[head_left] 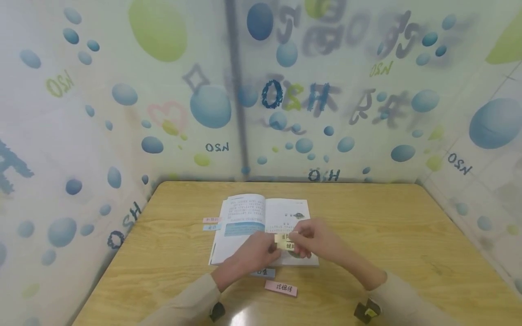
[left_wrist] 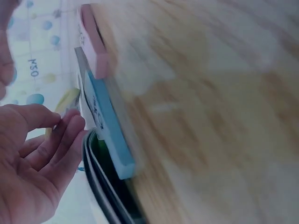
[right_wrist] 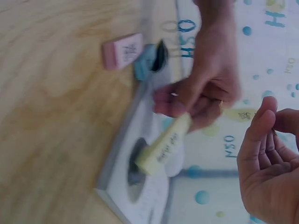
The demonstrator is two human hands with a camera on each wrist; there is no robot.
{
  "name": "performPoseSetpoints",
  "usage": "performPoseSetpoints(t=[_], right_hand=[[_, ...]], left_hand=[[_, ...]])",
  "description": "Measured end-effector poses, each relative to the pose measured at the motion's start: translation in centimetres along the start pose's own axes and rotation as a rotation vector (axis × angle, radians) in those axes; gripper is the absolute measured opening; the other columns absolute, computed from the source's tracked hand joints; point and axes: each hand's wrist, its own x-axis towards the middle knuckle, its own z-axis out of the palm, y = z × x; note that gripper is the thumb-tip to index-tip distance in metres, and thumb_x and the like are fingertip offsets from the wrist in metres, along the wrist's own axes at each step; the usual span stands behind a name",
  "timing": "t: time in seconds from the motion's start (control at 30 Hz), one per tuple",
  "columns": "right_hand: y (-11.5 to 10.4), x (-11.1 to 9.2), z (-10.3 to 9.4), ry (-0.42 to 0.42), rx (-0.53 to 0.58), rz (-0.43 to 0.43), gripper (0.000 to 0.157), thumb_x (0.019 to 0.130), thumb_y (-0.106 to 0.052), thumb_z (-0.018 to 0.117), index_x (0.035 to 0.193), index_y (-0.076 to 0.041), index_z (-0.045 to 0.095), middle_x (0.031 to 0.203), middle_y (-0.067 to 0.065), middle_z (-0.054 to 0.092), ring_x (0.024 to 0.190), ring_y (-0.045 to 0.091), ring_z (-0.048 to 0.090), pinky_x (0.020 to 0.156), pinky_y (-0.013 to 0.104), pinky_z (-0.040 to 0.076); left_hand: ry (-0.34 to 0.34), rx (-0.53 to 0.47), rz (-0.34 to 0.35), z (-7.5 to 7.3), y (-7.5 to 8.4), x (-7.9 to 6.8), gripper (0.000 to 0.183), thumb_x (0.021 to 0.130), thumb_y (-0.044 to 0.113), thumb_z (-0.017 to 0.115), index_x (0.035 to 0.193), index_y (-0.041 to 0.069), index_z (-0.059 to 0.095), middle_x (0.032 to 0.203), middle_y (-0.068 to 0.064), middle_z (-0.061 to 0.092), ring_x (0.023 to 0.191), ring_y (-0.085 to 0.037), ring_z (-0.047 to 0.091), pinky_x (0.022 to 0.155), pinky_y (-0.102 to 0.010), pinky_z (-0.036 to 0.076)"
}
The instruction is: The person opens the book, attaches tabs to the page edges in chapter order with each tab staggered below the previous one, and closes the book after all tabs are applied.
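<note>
Over the lower part of an open book (head_left: 240,210), my left hand (head_left: 253,250) pinches a yellow sticky-note pad (right_wrist: 161,148) with handwriting on its face. My right hand (head_left: 320,239) is close beside it, thumb and forefinger pinching a thin yellow sticky note (right_wrist: 239,115), which also bears writing. In the head view both yellow pieces lie between the fingertips, partly covered by them. A blue sticky-note pad (left_wrist: 110,126) rests at the book's near edge, partly hidden by my left hand in the head view. Nearer me lies a pink sticky-note pad (head_left: 281,288).
A pink tab (head_left: 210,220) and a blue tab (head_left: 210,227), both written on, stick out from the book's left edge. The wooden table (head_left: 163,253) meets patterned walls (head_left: 183,136) at its back and sides. Dark devices (head_left: 367,311) sit by both wrists.
</note>
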Motion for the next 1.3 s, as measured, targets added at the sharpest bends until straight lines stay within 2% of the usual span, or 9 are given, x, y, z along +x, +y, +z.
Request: performPoseSetpoints(t=[0.1,0.17,0.23,0.37,0.6,0.73,0.83,1.0,1.3], right_hand=[[-0.4,-0.3,-1.1,0.033,0.003,-0.013,0.019,0.101,-0.016,0.064,0.090,-0.002,0.069,0.070,0.007,0.066,0.058,0.023,0.062,0.052,0.028,0.053],[-0.3,-0.5,-2.0,0.068,0.032,0.016,0.018,0.101,-0.016,0.066,0.091,-0.002,0.070,0.070,0.009,0.065,0.058,0.023,0.061,0.051,0.029,0.053],[0.2,-0.7,-3.0,0.111,0.065,0.056,0.018,0.101,-0.017,0.067,0.093,-0.001,0.071,0.071,0.012,0.065,0.059,0.021,0.060,0.052,0.028,0.053],[1.8,-1.2,-4.8,0.173,0.113,0.121,0.022,0.101,-0.018,0.067,0.099,0.004,0.071,0.074,0.016,0.064,0.061,0.019,0.060,0.055,0.027,0.054],[4.3,-1.9,-7.2,0.253,0.123,0.187,0.025,0.101,-0.018,0.066,0.097,0.007,0.069,0.079,0.014,0.065,0.065,0.018,0.061,0.058,0.028,0.056],[5.3,-2.1,-7.8,0.272,0.105,0.220,0.030,0.101,-0.019,0.065,0.101,0.011,0.067,0.080,0.013,0.066,0.067,0.017,0.062,0.060,0.028,0.056],[5.6,-2.3,-8.1,0.274,0.111,0.234,0.033,0.101,-0.018,0.065,0.103,0.015,0.065,0.079,0.011,0.066,0.066,0.016,0.061,0.060,0.027,0.056],[5.6,-2.4,-8.2,0.275,0.125,0.241,0.032,0.101,-0.017,0.066,0.101,0.015,0.065,0.077,0.011,0.066,0.065,0.015,0.061,0.059,0.026,0.056],[5.2,-2.2,-8.4,0.278,0.092,0.251,0.031,0.101,-0.018,0.066,0.101,0.013,0.066,0.079,0.012,0.067,0.065,0.016,0.061,0.059,0.027,0.056]], left_hand=[[0.005,-0.038,-0.018,-0.4,-0.2,-0.3,0.010,0.094,0.014,0.068,0.084,0.012,0.068,0.060,0.010,0.055,0.048,-0.005,0.050,0.043,-0.020,0.041],[0.020,-0.049,-0.016,-0.7,-0.4,-0.5,0.005,0.093,0.014,0.068,0.096,0.011,0.072,0.067,0.011,0.058,0.053,-0.005,0.053,0.047,-0.021,0.044],[0.035,-0.051,-0.014,-1.1,-0.7,-0.6,0.015,0.094,0.014,0.068,0.108,0.010,0.073,0.074,0.013,0.060,0.059,-0.005,0.056,0.051,-0.023,0.048],[0.046,-0.056,-0.032,-1.6,-1.2,-0.9,0.022,0.094,0.015,0.068,0.115,0.007,0.072,0.079,0.012,0.062,0.065,-0.005,0.058,0.057,-0.024,0.051],[0.026,-0.074,0.001,-2.2,-1.6,-1.5,0.023,0.093,0.016,0.070,0.113,0.005,0.073,0.078,0.013,0.064,0.067,-0.004,0.059,0.061,-0.024,0.052],[-0.036,-0.118,0.033,-2.7,-2.0,-2.4,0.025,0.093,0.016,0.072,0.115,0.004,0.073,0.078,0.014,0.066,0.070,-0.003,0.062,0.064,-0.024,0.054],[-0.085,-0.158,0.076,-3.2,-2.5,-3.2,0.020,0.095,0.015,0.071,0.113,0.006,0.073,0.079,0.014,0.069,0.073,-0.003,0.065,0.069,-0.025,0.055],[-0.112,-0.207,0.121,-3.6,-2.5,-4.0,0.012,0.095,0.012,0.071,0.107,0.010,0.074,0.083,0.012,0.072,0.078,-0.002,0.067,0.073,-0.024,0.056],[-0.160,-0.196,0.124,-1.7,-1.0,-2.0,0.013,0.097,0.019,0.070,0.108,0.016,0.075,0.080,0.015,0.070,0.069,-0.001,0.062,0.066,-0.021,0.053]])
